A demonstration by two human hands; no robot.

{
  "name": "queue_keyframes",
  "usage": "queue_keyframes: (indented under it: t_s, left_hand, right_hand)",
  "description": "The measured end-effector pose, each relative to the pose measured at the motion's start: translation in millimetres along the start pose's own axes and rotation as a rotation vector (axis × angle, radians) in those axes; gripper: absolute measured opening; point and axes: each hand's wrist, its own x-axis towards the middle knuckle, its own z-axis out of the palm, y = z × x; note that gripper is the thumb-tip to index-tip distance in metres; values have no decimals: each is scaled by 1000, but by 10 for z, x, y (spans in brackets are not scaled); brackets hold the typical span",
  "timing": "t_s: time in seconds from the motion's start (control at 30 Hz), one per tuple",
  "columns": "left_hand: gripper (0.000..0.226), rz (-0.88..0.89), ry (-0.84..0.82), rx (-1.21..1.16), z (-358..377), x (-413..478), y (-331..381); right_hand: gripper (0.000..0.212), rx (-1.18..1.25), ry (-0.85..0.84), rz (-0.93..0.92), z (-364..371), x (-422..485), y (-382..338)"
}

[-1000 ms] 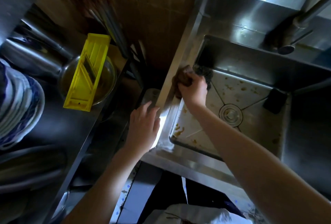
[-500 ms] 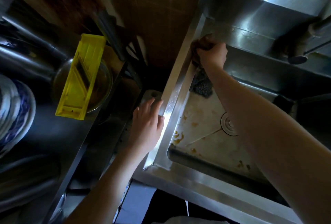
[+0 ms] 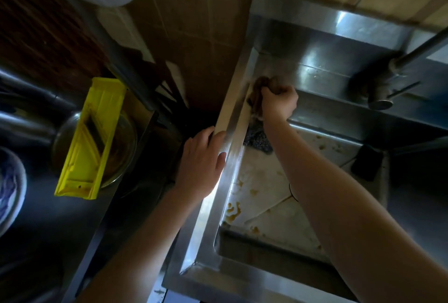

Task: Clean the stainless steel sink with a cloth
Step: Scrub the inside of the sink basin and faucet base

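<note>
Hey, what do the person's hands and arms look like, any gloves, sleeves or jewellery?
No gloves: the left hand and the right hand are both bare. The left forearm and right forearm are bare too, with no sleeve showing up to the frame edge. No watch, ring or bracelet can be made out in the dim picture.

Scourer (image 3: 258, 141) on stained sink floor (image 3: 278, 218)

Noted: the sink (image 3: 232, 118) is brushed steel, its rim glossy under glare, and the basin floor is dull and smeared with brownish residue. In my right hand (image 3: 278, 101) the cloth (image 3: 258, 87) is brown, soft and crumpled. The scourer (image 3: 258, 139) is dark, coarse, glinting mesh. The slicer (image 3: 92, 138) is smooth yellow plastic. The faucet (image 3: 380, 89) is satin metal. The wall tiles (image 3: 194, 36) are matt.
</note>
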Motion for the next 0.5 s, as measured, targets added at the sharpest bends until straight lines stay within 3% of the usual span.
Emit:
queue_keyframes:
  t_s: [0.17, 0.5]
  left_hand:
    - [41, 72, 2, -3, 8, 211, -7]
    - [45, 110, -74, 92, 61, 506, 243]
  right_hand:
    - [34, -59, -8, -182, -275, 7, 81]
    - [48, -694, -146, -813, -126, 193, -88]
